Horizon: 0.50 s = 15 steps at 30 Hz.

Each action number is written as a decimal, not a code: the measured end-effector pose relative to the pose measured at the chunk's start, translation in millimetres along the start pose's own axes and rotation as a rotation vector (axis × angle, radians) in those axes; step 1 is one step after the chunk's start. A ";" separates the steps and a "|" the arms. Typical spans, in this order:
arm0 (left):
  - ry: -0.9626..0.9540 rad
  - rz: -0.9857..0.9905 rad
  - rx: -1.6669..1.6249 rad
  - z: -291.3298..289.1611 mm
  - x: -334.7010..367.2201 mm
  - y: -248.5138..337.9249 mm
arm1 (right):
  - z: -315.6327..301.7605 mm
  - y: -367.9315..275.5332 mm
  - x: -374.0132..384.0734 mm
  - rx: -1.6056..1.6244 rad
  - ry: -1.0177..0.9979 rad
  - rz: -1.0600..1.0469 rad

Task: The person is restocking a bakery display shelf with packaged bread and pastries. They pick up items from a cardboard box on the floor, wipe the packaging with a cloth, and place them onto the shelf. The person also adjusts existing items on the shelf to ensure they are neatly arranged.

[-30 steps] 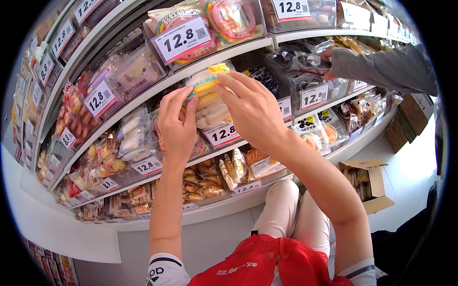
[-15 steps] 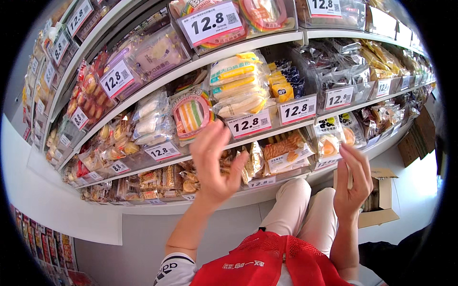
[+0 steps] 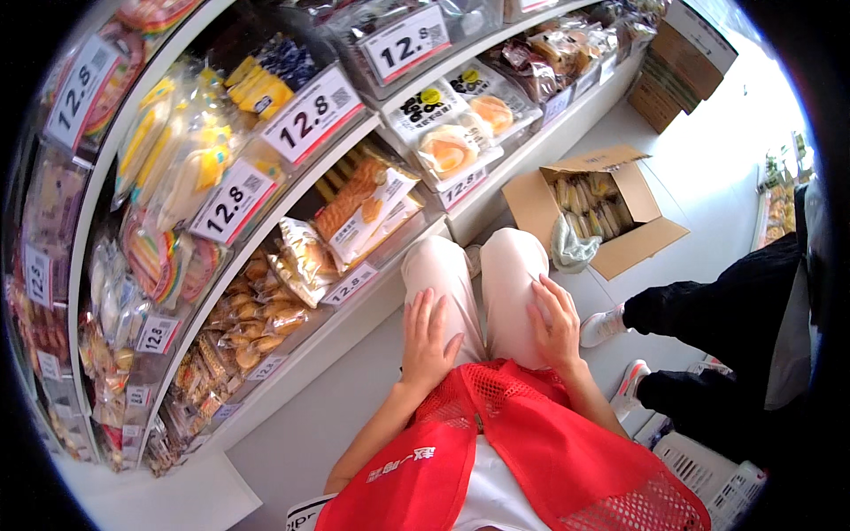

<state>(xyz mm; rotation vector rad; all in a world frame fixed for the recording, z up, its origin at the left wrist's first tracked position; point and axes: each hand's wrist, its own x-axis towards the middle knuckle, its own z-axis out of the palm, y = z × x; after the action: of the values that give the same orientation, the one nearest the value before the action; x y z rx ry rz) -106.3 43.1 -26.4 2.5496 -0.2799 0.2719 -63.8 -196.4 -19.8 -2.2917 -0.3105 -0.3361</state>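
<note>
My left hand [image 3: 428, 341] lies on my left thigh, its fingers stretched out over the pale trousers [image 3: 447, 274]. On the other thigh rests my right hand [image 3: 554, 320], fingers also extended. Neither holds anything. In front of my left knee, the lowest shelf carries packaged bread [image 3: 365, 199] and a gold-wrapped pack [image 3: 305, 261]. Further right along it stand clear packs with round, egg-like cakes [image 3: 450, 149]. Beyond my right knee an open cardboard box [image 3: 657, 228] sits on the floor, with several packed items inside and a crumpled pale plastic bag at its near corner.
Curved shelves [image 3: 292, 354] of packaged snacks with price tags run along the left and front. At right stands another person in dark trousers [image 3: 699, 310] and light shoes. Brown cartons [image 3: 677, 71] are at the far right, and a white crate-like item [image 3: 708, 469] lies lower right.
Both hands have come down from in front of the shelves onto my thighs. My view has turned right, bringing the open box and the other person's legs into fuller sight.
</note>
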 end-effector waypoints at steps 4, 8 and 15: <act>0.066 0.021 0.011 9.4 2.5 -6.5 | 12.1 34.6 6.9 0.083 0.041 0.157; 0.107 0.038 0.023 10.0 6.5 -10.5 | 23.8 100.8 38.4 -0.418 0.016 0.295; 0.129 0.016 0.025 6.4 5.6 -11.8 | 16.1 180.0 60.6 -0.430 -0.017 0.541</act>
<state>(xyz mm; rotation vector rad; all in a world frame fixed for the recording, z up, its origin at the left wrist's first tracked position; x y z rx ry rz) -97.1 48.5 -36.2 2.5418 -0.2491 0.4471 53.5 -296.8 -131.4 -2.6795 0.4129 -0.1075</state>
